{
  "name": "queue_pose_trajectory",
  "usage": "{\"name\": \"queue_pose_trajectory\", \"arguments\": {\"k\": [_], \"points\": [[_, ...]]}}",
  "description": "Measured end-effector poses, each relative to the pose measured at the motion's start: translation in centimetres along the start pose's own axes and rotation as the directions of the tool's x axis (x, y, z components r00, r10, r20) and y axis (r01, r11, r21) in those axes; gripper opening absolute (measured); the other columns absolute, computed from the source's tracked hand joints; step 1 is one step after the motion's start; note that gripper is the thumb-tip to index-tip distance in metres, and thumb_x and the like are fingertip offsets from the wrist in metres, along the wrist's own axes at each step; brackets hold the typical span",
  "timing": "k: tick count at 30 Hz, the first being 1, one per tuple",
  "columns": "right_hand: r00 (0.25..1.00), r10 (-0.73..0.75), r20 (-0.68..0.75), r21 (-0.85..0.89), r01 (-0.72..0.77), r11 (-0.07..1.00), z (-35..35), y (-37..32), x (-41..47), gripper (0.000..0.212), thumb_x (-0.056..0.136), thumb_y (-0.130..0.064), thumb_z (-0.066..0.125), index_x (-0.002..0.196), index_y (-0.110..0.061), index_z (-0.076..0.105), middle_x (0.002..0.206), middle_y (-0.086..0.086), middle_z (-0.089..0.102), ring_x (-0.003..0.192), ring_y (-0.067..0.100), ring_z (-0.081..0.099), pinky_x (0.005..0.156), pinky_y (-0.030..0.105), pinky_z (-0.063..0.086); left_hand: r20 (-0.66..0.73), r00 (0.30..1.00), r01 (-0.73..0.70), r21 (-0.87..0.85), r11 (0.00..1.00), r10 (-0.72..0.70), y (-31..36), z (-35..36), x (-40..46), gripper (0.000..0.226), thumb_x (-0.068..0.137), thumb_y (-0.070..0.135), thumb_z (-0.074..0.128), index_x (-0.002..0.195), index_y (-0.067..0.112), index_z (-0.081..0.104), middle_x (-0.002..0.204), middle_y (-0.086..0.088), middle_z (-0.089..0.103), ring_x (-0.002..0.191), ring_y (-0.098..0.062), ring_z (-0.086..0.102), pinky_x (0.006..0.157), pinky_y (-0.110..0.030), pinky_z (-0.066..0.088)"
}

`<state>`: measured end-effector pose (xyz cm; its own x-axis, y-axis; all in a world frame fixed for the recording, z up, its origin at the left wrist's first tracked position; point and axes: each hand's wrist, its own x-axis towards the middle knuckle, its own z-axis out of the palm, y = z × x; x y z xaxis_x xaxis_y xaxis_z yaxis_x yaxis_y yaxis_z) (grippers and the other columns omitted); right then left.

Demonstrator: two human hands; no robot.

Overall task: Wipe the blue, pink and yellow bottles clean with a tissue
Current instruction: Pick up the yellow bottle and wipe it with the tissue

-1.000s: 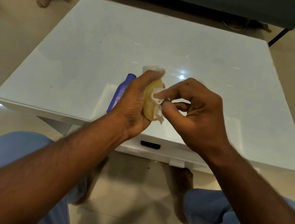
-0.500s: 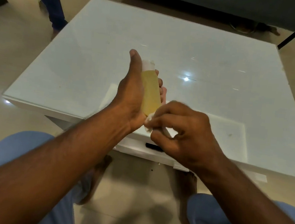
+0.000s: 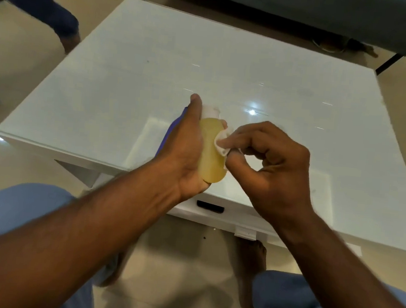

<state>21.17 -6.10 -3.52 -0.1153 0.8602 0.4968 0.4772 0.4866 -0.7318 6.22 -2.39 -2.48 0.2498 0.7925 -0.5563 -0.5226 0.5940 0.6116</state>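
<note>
My left hand (image 3: 185,149) grips the yellow bottle (image 3: 212,152) with its white cap pointing away from me, above the near edge of the white table (image 3: 300,93). My right hand (image 3: 272,164) pinches a small white tissue (image 3: 222,143) and presses it against the bottle's right side. The blue bottle (image 3: 172,129) lies on the table behind my left hand, and only a thin strip of it shows. No pink bottle is in view.
A drawer with a dark handle (image 3: 210,206) sits under the table's near edge. Another person's leg (image 3: 49,15) stands on the floor at the far left. A dark sofa (image 3: 308,8) runs along the back. My knees frame the bottom.
My right hand has moved the tissue up from the bottle's lower end to its right side. The blue bottle, hidden half a second ago, peeks out again behind my left hand.
</note>
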Motion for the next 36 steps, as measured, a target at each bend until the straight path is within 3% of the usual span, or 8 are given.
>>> {"name": "queue_pose_trajectory", "arguments": {"k": [3, 7, 11, 13, 18, 23, 28, 36], "points": [[0.995, -0.032, 0.09, -0.026, 0.034, 0.999, -0.4, -0.2, -0.5, 0.017, 0.082, 0.004, 0.081, 0.09, -0.011, 0.085, 0.093, -0.001, 0.076, 0.088, 0.015, 0.072, 0.081, 0.021, 0.056, -0.001, 1.0, -0.024, -0.023, 0.999, 0.024, 0.2, -0.1, 0.2, 0.071, 0.09, 0.072, 0.038, 0.124, 0.012, 0.056, 0.121, -0.019, 0.06, 0.12, -0.033, 0.059, 0.104, -0.047, 0.042], [0.958, -0.058, 0.28, 0.059, 0.043, 0.997, -1.3, -0.6, -0.6, 0.02, 0.078, 0.008, 0.08, 0.081, -0.011, 0.083, 0.086, -0.001, 0.076, 0.082, 0.018, 0.073, 0.072, 0.03, 0.057, -0.003, 0.998, -0.064, -0.015, 0.998, 0.064, 0.8, -0.2, 0.4, 0.061, 0.092, 0.069, 0.039, 0.109, 0.014, 0.06, 0.082, -0.005, 0.059, 0.075, -0.017, 0.057, 0.072, -0.028, 0.052], [0.997, 0.061, 0.04, 0.134, -0.066, 0.989, -2.7, 0.1, 0.5, 0.024, 0.086, 0.01, 0.068, 0.09, -0.011, 0.078, 0.092, 0.007, 0.074, 0.086, 0.024, 0.074, 0.073, 0.042, 0.064, 0.015, 0.999, -0.046, 0.039, 0.998, 0.045, 0.1, -0.3, 0.8, 0.07, 0.089, 0.073, 0.041, 0.12, 0.016, 0.066, 0.099, -0.001, 0.067, 0.093, -0.018, 0.06, 0.09, -0.036, 0.051], [0.996, 0.07, -0.05, 0.115, -0.064, 0.991, -2.8, 0.3, 0.9, 0.025, 0.089, 0.01, 0.066, 0.096, -0.012, 0.077, 0.095, 0.005, 0.074, 0.092, 0.023, 0.074, 0.078, 0.044, 0.065, 0.044, 0.999, -0.025, 0.095, 0.995, 0.021, -0.5, 0.0, 0.5, 0.072, 0.087, 0.074, 0.041, 0.128, 0.019, 0.064, 0.103, -0.002, 0.067, 0.091, -0.018, 0.06, 0.082, -0.035, 0.052], [1.0, -0.016, -0.012, -0.004, 0.016, 1.0, -1.1, -0.3, 0.3, 0.023, 0.083, 0.013, 0.071, 0.093, -0.006, 0.082, 0.096, 0.009, 0.071, 0.092, 0.019, 0.071, 0.076, 0.032, 0.06, 0.123, 0.991, -0.079, 0.172, 0.982, 0.059, -1.7, 1.0, -0.3, 0.066, 0.095, 0.064, 0.038, 0.127, 0.012, 0.063, 0.107, -0.01, 0.067, 0.101, -0.021, 0.065, 0.095, -0.04, 0.053], [0.984, -0.136, 0.111, -0.019, 0.139, 0.99, 0.2, -0.6, -0.8, 0.018, 0.08, 0.009, 0.077, 0.089, -0.005, 0.084, 0.092, 0.009, 0.073, 0.084, 0.022, 0.07, 0.077, 0.029, 0.056, 0.02, 0.998, -0.059, 0.007, 0.998, 0.059, -0.7, 0.4, -0.2, 0.058, 0.092, 0.065, 0.045, 0.101, 0.01, 0.06, 0.071, -0.004, 0.058, 0.066, -0.016, 0.062, 0.062, -0.031, 0.051], [0.931, -0.159, 0.327, -0.06, 0.188, 0.98, -0.4, -0.3, -1.1, 0.012, 0.082, 0.0, 0.081, 0.088, -0.009, 0.084, 0.094, 0.005, 0.074, 0.086, 0.015, 0.071, 0.078, 0.029, 0.057, -0.08, 0.995, -0.072, -0.066, 0.995, 0.067, 0.5, 0.4, -0.1, 0.058, 0.092, 0.069, 0.039, 0.112, 0.019, 0.06, 0.075, -0.004, 0.052, 0.052, -0.013, 0.057, 0.055, -0.025, 0.049], [0.998, 0.035, -0.054, 0.018, -0.034, 0.999, -1.0, 0.2, 0.0, 0.024, 0.085, 0.012, 0.07, 0.096, -0.005, 0.083, 0.097, 0.006, 0.072, 0.092, 0.02, 0.073, 0.075, 0.046, 0.062, 0.104, 0.993, -0.054, 0.06, 0.997, 0.047, -0.9, 1.2, -0.6, 0.069, 0.099, 0.062, 0.025, 0.131, 0.011, 0.058, 0.107, -0.009, 0.069, 0.092, -0.02, 0.069, 0.076, -0.031, 0.058]]}}
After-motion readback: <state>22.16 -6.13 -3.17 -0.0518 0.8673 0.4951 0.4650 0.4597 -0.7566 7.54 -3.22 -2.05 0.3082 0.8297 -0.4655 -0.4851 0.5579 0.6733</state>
